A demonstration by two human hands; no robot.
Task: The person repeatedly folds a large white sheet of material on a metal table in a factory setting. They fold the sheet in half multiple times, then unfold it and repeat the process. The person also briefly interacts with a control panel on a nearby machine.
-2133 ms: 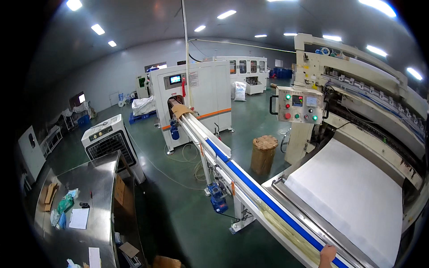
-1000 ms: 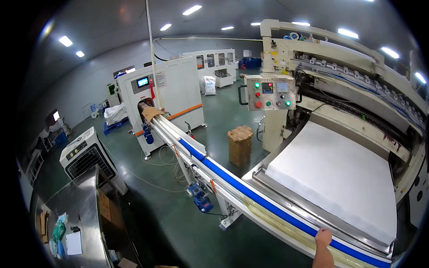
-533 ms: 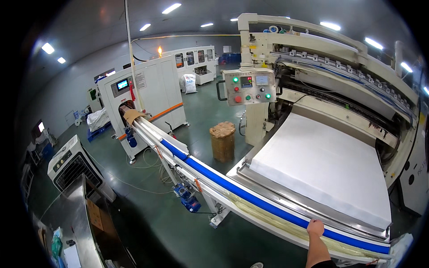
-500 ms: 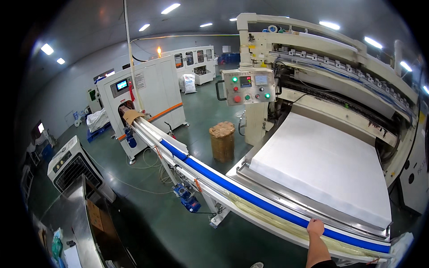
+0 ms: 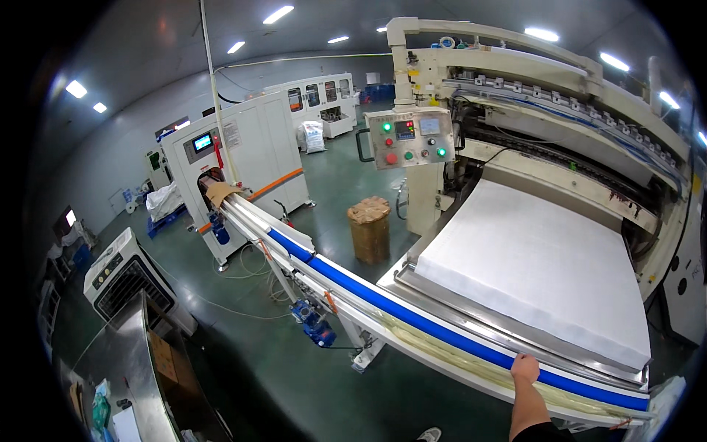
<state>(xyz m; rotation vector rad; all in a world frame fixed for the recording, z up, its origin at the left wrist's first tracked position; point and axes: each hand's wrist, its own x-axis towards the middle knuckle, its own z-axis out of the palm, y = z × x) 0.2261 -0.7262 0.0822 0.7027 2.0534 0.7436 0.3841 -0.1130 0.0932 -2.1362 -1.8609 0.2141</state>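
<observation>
My right hand (image 5: 525, 367) is closed like a fist and rests at the blue conveyor belt (image 5: 434, 335), close to its near right end. The fingertips are turned away, so whatever they may grip is hidden. Just beyond the hand runs a metal ledge (image 5: 508, 339). Behind that lies a broad stack of white sheets (image 5: 534, 272), sitting on the bed of a large cream machine (image 5: 537, 166). My left hand is out of the picture.
A control panel (image 5: 409, 140) with lit buttons hangs above the bed's far left corner. A brown wrapped drum (image 5: 370, 232) stands on the floor behind the conveyor. At its far end is a white cabinet machine (image 5: 258, 147). An air cooler (image 5: 132, 276) and metal table (image 5: 125, 346) are left.
The view has shifted a little. My right hand remains closed at the blue belt, in about the same spot along it.
</observation>
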